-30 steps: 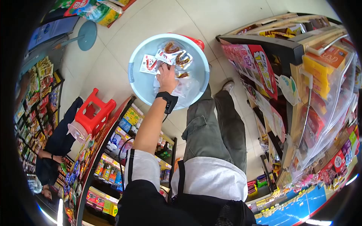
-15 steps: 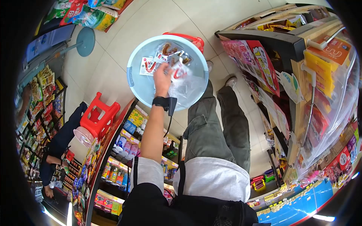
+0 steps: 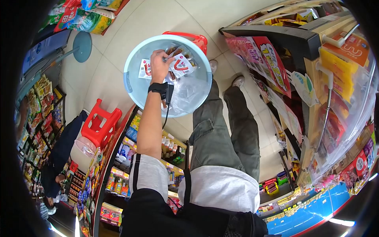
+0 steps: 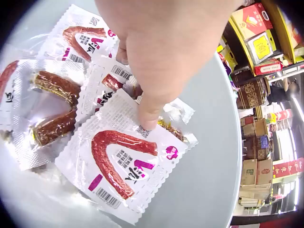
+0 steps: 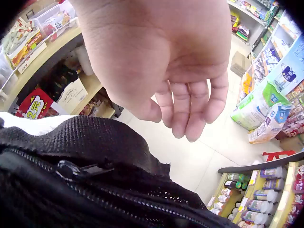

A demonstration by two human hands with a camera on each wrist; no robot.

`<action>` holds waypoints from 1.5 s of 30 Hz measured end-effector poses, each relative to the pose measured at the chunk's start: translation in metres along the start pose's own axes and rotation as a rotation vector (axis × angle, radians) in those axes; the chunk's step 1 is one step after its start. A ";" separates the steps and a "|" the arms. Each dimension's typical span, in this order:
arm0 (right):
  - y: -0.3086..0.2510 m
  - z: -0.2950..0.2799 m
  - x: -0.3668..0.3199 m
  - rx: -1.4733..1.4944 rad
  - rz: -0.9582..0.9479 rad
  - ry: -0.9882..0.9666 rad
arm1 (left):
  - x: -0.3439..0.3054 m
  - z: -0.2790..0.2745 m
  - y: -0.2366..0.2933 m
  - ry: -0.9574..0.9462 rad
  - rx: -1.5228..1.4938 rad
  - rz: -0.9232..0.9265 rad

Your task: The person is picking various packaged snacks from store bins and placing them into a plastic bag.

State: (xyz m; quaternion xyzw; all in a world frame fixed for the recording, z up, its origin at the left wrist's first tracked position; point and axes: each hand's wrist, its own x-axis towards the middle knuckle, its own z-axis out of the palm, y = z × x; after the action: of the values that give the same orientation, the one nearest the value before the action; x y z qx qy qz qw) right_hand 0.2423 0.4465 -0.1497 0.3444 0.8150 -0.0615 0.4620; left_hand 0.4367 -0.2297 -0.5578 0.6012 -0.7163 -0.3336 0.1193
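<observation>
In the head view, my left hand [image 3: 159, 68] is inside a light blue basin [image 3: 129, 85], pinching the edge of a white snack packet [image 3: 181, 66] with a red curved picture. The left wrist view shows my thumb on that packet [image 4: 121, 156], while the other fingers of my left hand [image 4: 161, 52] are mostly hidden. Around it lie more packets, one with brown curved pieces [image 4: 57, 107]. My right hand [image 5: 166, 66] hangs beside a black bag [image 5: 85, 156], fingers loosely curled and holding nothing; the head view does not show it.
A red stool [image 3: 101, 123] stands left of the basin, and another red piece [image 3: 197, 39] shows behind it. Shelves with bottles [image 3: 173, 152] lie below left. A display rack [image 3: 272, 39] fills the right side. A person in dark clothes [image 3: 63, 146] is at the left.
My left hand has moved from the middle of the basin toward its upper left. The white packet has been taken hold of and is now flat and visible beside the fingers.
</observation>
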 end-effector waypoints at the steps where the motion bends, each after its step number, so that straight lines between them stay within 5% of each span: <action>1: 0.000 0.000 0.000 0.002 0.001 -0.002 | -0.001 -0.002 0.007 -0.043 0.022 -0.068; 3: 0.001 0.001 -0.002 0.008 0.004 0.000 | -0.004 -0.008 0.021 -0.127 0.064 -0.201; 4: 0.002 0.002 -0.002 0.009 0.003 0.000 | -0.008 -0.006 0.015 -0.090 0.047 -0.068; 7: 0.001 0.002 -0.001 0.016 -0.005 -0.005 | -0.013 -0.009 0.016 -0.168 -0.155 -0.133; 12: 0.000 0.000 0.001 0.021 -0.025 -0.005 | -0.030 -0.019 -0.007 -0.029 -0.313 -0.162; 17: -0.002 0.004 0.003 0.038 -0.064 -0.017 | -0.055 -0.064 0.023 0.116 -0.805 -0.333; 24: -0.033 -0.008 0.024 0.079 -0.317 -0.039 | -0.099 -0.134 0.175 -0.041 -0.982 -0.196; 28: -0.088 -0.022 0.023 0.012 -0.688 -0.069 | -0.123 -0.156 0.288 -0.398 -1.131 0.022; 32: -0.194 -0.047 -0.076 0.100 -0.939 -0.128 | -0.132 -0.169 0.391 -0.748 -1.254 0.184; 35: -0.251 -0.080 -0.164 0.226 -1.229 -0.162 | -0.138 -0.166 0.451 -0.946 -1.102 0.264; 37: -0.274 -0.100 -0.200 0.232 -1.415 -0.172 | -0.145 -0.149 0.483 -0.966 -0.881 0.509; 42: -0.308 -0.112 -0.214 0.248 -1.511 0.075 | -0.189 -0.111 0.556 -1.183 -0.761 0.671; 45: -0.308 -0.132 -0.195 0.393 -1.429 -0.002 | -0.203 -0.099 0.586 -1.218 -0.680 0.681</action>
State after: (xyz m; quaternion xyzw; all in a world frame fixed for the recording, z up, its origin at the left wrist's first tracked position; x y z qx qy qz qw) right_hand 0.0242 0.1707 0.0130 -0.1939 0.8138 -0.4924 0.2400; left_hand 0.0857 -0.0397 -0.0725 -0.0112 -0.6591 -0.7517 -0.0216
